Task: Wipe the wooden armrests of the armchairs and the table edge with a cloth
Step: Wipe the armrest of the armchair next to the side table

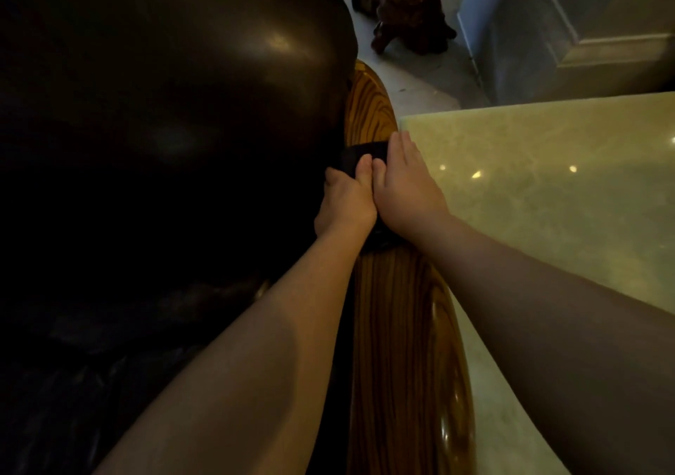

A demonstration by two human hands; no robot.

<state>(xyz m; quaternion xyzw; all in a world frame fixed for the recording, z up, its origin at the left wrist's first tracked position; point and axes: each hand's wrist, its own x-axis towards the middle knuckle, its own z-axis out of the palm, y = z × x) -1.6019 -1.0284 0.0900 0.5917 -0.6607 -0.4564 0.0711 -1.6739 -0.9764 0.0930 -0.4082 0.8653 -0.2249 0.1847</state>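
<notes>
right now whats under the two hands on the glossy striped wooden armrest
A dark cloth lies under the left hand and right hand, pressed on the glossy striped wooden armrest. Most of the cloth is covered by the hands.

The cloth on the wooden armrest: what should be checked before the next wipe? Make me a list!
1. Dark cloth lies on the wooden armrest: ok.
2. Left hand on the cloth: ok.
3. Right hand pressing the cloth: ok.
4. Armrest ahead, toward its far end, free of things: ok.
5. Cloth clean enough: cannot tell, too dark.
6. Stone-look table edge wiped: cannot tell.
</notes>
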